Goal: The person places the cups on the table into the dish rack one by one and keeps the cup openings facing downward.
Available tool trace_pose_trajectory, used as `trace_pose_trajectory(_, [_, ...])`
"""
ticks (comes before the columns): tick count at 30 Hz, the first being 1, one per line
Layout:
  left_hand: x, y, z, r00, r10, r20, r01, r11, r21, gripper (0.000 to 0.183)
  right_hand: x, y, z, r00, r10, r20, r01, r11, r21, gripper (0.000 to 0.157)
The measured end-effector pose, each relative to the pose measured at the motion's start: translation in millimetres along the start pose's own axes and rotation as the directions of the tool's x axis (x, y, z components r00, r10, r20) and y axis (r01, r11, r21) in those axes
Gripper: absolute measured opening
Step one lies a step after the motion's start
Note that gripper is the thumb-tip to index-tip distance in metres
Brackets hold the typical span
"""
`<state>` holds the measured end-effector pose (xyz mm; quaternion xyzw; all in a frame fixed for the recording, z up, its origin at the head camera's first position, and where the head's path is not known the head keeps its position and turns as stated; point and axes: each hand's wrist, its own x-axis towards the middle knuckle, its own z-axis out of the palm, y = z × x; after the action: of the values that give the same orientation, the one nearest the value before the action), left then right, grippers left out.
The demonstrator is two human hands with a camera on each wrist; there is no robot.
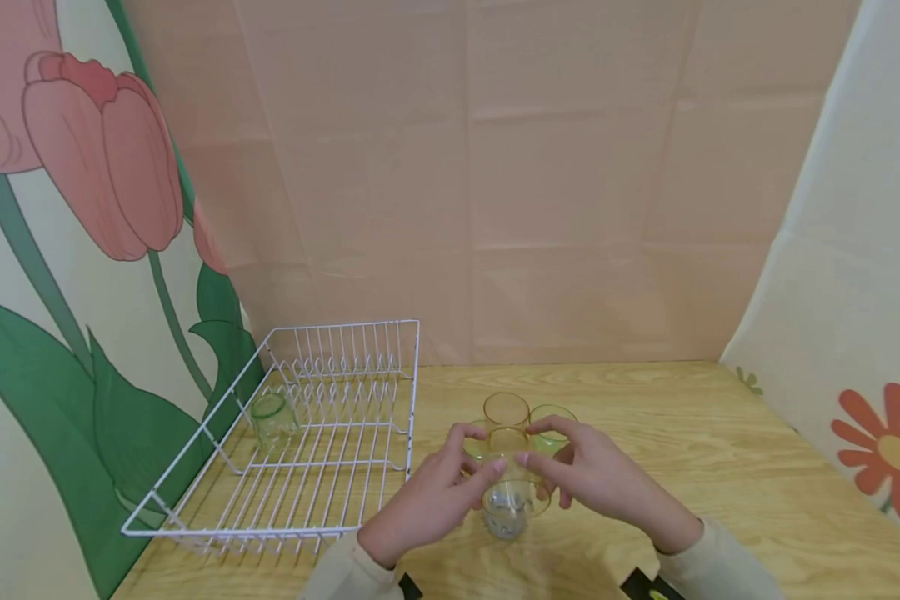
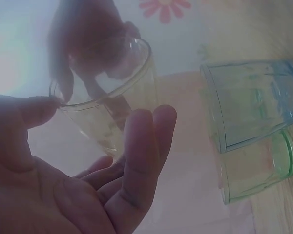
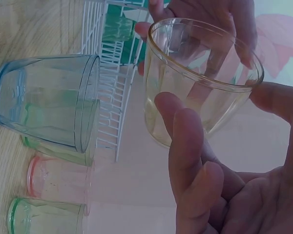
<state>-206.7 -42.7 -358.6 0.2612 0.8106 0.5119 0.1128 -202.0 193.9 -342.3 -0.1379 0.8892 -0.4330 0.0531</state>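
A clear yellowish drinking glass point(image 3: 158, 95) is held between both hands above the table, tilted over with its mouth turned toward my body. My left hand point(image 1: 442, 492) grips it from the left, thumb at the rim and fingers along the side. From the right my right hand point(image 1: 603, 475) grips the same glass with thumb and fingers. Below it a blue glass point(image 3: 46, 73) stands upright on the table. Just beyond stand a pink-orange glass point(image 3: 63, 178) and two green ones, one of them point(image 3: 49, 217) to the right; the hands partly cover these in the head view.
To the left sits a white wire dish rack point(image 1: 281, 531), with a single green glass point(image 1: 273, 425) inside at its left side. The wooden table point(image 1: 667, 467) reaches back to a pink cloth wall point(image 1: 570, 192). Flower-printed cloths point(image 1: 817, 317) hang on both sides.
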Motion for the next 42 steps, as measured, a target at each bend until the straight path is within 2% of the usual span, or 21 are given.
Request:
trace_pose_trajectory(7, [0.1, 0.1, -0.2, 1.0, 0.001, 0.003, -0.001, 1.0, 0.014, 0.053, 1.3, -0.1, 0.2, 1.0, -0.004, -0.002, 0.004, 1.0, -0.005, 0.063])
trace_pose_trajectory(14, [0.9, -0.2, 0.1, 0.999, 0.049, -0.005, -0.048, 0.994, 0.103, 0.054, 1.8, -2.4, 0.1, 1.0, -0.006, -0.012, 0.006, 1.0, -0.014, 0.061])
trace_pose_trajectory(18, [1.0, -0.5, 0.6, 0.999, 0.053, -0.01, -0.052, 0.992, 0.115, 0.056, 2.5, -2.1, 0.1, 1.0, -0.018, -0.01, 0.018, 1.0, -0.012, 0.062])
trace_pose_trajectory(25, [-0.2, -2.4, 1.1, 0.997, 0.071, -0.009, -0.069, 0.989, 0.132, 0.058, 4.7, 0.6, 1.9, 1.0, 0.006, -0.018, -0.006, 0.999, -0.035, 0.065])
trace_pose_trajectory(35, [-0.5, -3.9, 1.5, 0.999, 0.039, -0.022, -0.035, 0.987, 0.157, 0.064, 5.7, 3.5, 5.4, 1.0, 0.031, -0.007, -0.031, 0.999, -0.044, 0.065])
trace_pose_trajectory(42, [-1.5, -3.5, 1.9, 0.999, 0.047, -0.026, -0.042, 0.984, 0.172, 0.064, 5.2, 3.5, 7.3, 1.0, 0.027, -0.003, -0.027, 0.999, -0.04, 0.062])
